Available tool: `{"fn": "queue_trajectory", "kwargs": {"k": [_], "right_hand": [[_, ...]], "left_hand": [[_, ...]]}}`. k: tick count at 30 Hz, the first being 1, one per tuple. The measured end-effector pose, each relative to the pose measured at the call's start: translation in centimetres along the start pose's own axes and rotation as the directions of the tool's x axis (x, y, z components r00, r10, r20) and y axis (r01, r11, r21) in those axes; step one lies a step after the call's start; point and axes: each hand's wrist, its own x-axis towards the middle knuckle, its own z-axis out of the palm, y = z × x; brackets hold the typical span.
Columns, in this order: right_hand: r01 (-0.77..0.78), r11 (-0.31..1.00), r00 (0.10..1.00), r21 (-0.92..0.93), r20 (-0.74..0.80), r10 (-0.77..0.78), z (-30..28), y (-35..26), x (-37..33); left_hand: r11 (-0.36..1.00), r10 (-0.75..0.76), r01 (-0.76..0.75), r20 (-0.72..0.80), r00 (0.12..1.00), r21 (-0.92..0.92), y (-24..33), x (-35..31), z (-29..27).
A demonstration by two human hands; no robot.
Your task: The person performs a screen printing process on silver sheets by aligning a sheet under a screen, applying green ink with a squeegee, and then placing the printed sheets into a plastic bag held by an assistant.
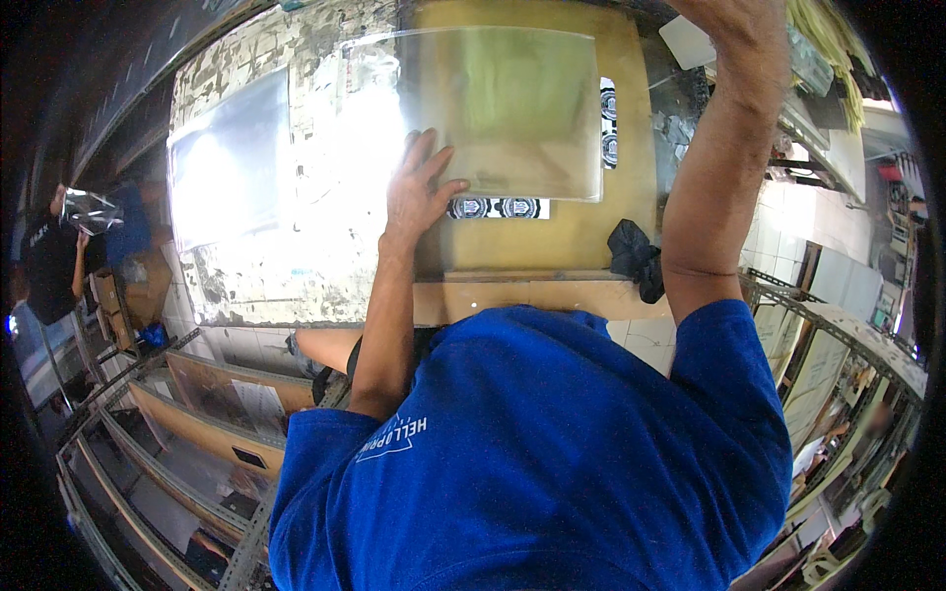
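One spread left hand [419,192], gripping nothing, seems to steady our clear sheet [522,108]; next calls for even pressure. Our cropped right hand's [724,12] grip we can't make out.

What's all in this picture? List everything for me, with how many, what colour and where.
Clear sheet: one, transparent, under the left hand
Board: one, yellowish, beneath part of that sheet
Printed strips: two, black and white, by the sheet's right and near edges
Second sheet: one, shiny grey, left on the table
Table: one, stained white, below the sheets
Crumpled piece: one, black, near the right elbow
Co-worker: one, dark shirt, far left
Racks: clutter too small to count, both sides
Shirt: one, blue, bottom centre
Left hand: one, bare, fingers spread
Right hand: one, bare, mostly cut off at top
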Motion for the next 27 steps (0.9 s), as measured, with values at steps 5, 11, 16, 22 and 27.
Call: {"fn": "queue_trajectory", "kwargs": {"k": [5,11,16,22,27], "right_hand": [[0.050,0.998,0.997,-0.045,-0.060,-0.053,-0.6,0.1,-0.2],[0.035,0.998,0.998,-0.048,-0.056,-0.037,0.4,0.5,-0.2],[-0.049,0.999,0.999,-0.020,-0.019,0.048,0.4,0.4,-0.7],[0.161,0.977,0.975,-0.142,-0.134,-0.180,2.2,1.4,-6.0],[-0.022,0.996,0.996,-0.084,0.080,0.029,3.3,-1.6,-14.2]], "left_hand": [[1.000,0.020,-0.020,0.001,1.000,-0.018,0.3,0.5,0.1],[1.000,-0.002,0.002,-0.004,1.000,-0.013,0.3,-0.1,-0.1],[1.000,0.019,-0.017,-0.145,0.989,0.011,2.0,1.2,-2.4],[0.623,-0.325,-0.053,-0.320,0.890,-0.781,7.0,3.9,-7.6],[0.276,-0.524,0.013,-0.138,0.840,-0.961,11.0,1.7,-7.5]]}}
